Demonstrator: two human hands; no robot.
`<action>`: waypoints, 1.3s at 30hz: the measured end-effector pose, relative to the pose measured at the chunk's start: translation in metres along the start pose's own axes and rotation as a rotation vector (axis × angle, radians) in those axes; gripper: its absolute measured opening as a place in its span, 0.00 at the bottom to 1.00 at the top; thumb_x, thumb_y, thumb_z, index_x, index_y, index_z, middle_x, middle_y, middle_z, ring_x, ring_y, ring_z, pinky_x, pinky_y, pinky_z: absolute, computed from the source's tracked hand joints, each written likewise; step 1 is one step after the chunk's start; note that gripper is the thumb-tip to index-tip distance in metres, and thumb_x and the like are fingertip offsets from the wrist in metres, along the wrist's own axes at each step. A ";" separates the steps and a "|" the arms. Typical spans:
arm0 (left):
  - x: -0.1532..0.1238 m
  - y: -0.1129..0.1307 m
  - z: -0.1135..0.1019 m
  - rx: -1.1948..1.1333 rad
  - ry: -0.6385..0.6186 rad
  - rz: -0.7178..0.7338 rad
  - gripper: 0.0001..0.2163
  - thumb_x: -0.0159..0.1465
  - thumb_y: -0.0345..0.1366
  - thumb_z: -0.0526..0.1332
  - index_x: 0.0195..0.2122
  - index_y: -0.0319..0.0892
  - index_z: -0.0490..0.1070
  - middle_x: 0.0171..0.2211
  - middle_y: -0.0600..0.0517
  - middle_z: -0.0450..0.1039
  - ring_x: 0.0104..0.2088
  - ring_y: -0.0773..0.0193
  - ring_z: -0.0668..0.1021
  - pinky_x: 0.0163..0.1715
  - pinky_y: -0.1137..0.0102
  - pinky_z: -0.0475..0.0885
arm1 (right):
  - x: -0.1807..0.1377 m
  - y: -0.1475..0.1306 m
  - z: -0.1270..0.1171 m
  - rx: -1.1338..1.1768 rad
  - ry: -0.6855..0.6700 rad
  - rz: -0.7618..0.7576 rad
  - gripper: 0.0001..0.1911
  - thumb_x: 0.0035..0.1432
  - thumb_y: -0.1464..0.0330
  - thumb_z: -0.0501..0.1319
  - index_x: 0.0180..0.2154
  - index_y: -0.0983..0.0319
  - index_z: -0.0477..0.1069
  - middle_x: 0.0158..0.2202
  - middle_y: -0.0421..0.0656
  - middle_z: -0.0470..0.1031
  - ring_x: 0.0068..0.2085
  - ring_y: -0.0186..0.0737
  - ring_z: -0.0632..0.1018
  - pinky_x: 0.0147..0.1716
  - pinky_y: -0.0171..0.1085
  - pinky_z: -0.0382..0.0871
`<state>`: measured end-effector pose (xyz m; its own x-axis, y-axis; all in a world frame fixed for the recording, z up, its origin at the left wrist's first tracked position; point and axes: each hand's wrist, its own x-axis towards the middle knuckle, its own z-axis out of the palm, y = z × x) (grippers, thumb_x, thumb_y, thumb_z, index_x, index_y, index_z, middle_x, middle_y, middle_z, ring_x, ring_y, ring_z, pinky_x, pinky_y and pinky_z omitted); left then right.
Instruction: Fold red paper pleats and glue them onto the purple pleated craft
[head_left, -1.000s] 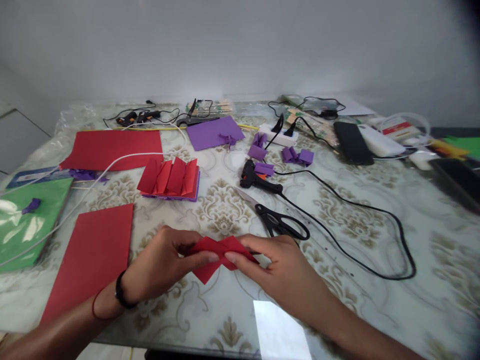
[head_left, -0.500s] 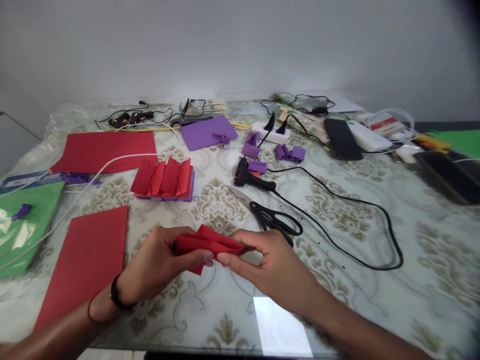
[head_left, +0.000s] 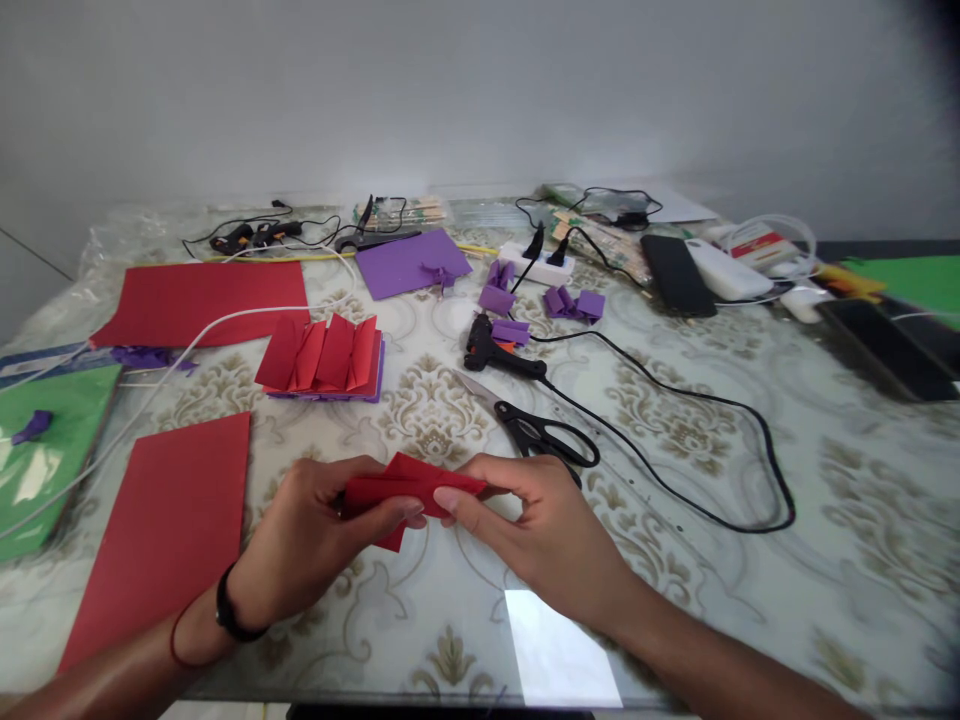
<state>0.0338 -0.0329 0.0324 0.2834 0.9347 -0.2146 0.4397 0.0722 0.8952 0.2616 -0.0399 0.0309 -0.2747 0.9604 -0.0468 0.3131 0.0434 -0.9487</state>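
Between my two hands is a folded piece of red paper (head_left: 405, 482), held just above the patterned table cover. My left hand (head_left: 319, 525) pinches its left part, thumb on the near side and fingers behind it. My right hand (head_left: 525, 510) grips the right end, its thumb pressed on the paper near the middle. A lower flap of the paper hangs below the left thumb. Just beyond the right hand lie black-handled scissors (head_left: 544, 433), their handles partly hidden behind it. Farther back sits a black glue gun (head_left: 502, 355) with its cord looping right.
Folded red papers (head_left: 319, 355) rest on a purple stack. Flat red sheets (head_left: 172, 520) and a green pack (head_left: 67, 440) lie left. Behind are a purple sheet (head_left: 405, 262), folded purple pieces (head_left: 574, 303), a white power strip (head_left: 559, 268) and phones (head_left: 677, 275). A white cable (head_left: 217, 330) crosses the left side.
The right thumb has moved up onto the red paper, and its open fold now looks pressed flatter. Both hands keep hold of it. The view has shifted slightly.
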 end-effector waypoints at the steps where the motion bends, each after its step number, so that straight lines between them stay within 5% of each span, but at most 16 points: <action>1: 0.000 0.001 -0.001 -0.030 -0.023 -0.017 0.13 0.63 0.47 0.72 0.41 0.43 0.86 0.32 0.48 0.86 0.30 0.57 0.86 0.28 0.74 0.79 | 0.000 0.000 -0.001 -0.010 0.000 -0.009 0.18 0.66 0.59 0.63 0.28 0.63 0.80 0.23 0.40 0.76 0.25 0.34 0.71 0.25 0.33 0.63; 7: 0.003 0.008 -0.004 -0.257 -0.142 -0.124 0.17 0.63 0.49 0.73 0.48 0.45 0.85 0.36 0.46 0.87 0.37 0.51 0.88 0.28 0.71 0.83 | 0.002 0.000 -0.006 -0.016 0.011 -0.033 0.20 0.66 0.58 0.65 0.26 0.63 0.78 0.21 0.38 0.72 0.24 0.32 0.68 0.23 0.32 0.60; 17: 0.004 0.006 -0.006 -0.220 -0.161 -0.048 0.14 0.64 0.46 0.72 0.45 0.42 0.84 0.36 0.47 0.87 0.37 0.54 0.88 0.31 0.72 0.82 | 0.000 0.001 -0.004 0.043 0.041 -0.076 0.21 0.67 0.59 0.64 0.23 0.62 0.77 0.19 0.38 0.75 0.23 0.32 0.71 0.23 0.32 0.62; 21: 0.007 0.010 -0.007 -0.306 -0.068 -0.005 0.14 0.62 0.42 0.73 0.44 0.42 0.78 0.35 0.49 0.86 0.34 0.56 0.88 0.30 0.71 0.82 | 0.001 -0.001 -0.007 0.056 0.033 -0.011 0.18 0.64 0.59 0.67 0.24 0.61 0.77 0.21 0.38 0.77 0.24 0.33 0.73 0.25 0.32 0.66; 27: 0.008 0.009 -0.007 -0.424 -0.019 -0.018 0.16 0.63 0.43 0.73 0.41 0.45 0.66 0.32 0.51 0.84 0.31 0.55 0.88 0.30 0.68 0.83 | 0.005 0.002 -0.011 0.098 0.047 -0.014 0.09 0.64 0.61 0.67 0.38 0.59 0.84 0.26 0.39 0.82 0.28 0.37 0.79 0.27 0.33 0.71; 32: 0.009 0.008 -0.007 -0.264 0.155 0.102 0.18 0.62 0.41 0.73 0.28 0.44 0.62 0.20 0.60 0.67 0.19 0.72 0.71 0.19 0.79 0.66 | 0.005 0.002 -0.011 0.087 0.055 -0.013 0.11 0.66 0.61 0.66 0.34 0.58 0.83 0.24 0.39 0.82 0.27 0.36 0.78 0.24 0.33 0.66; 39: 0.004 0.001 -0.007 -0.159 0.223 0.135 0.19 0.64 0.41 0.71 0.26 0.44 0.61 0.21 0.58 0.63 0.21 0.71 0.64 0.19 0.76 0.60 | 0.001 0.000 -0.008 0.084 0.085 -0.053 0.14 0.68 0.62 0.63 0.29 0.59 0.80 0.24 0.39 0.83 0.27 0.37 0.79 0.25 0.33 0.68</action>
<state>0.0296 -0.0266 0.0348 0.1284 0.9916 -0.0147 0.2666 -0.0202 0.9636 0.2683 -0.0364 0.0336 -0.2098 0.9774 0.0272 0.2217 0.0746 -0.9722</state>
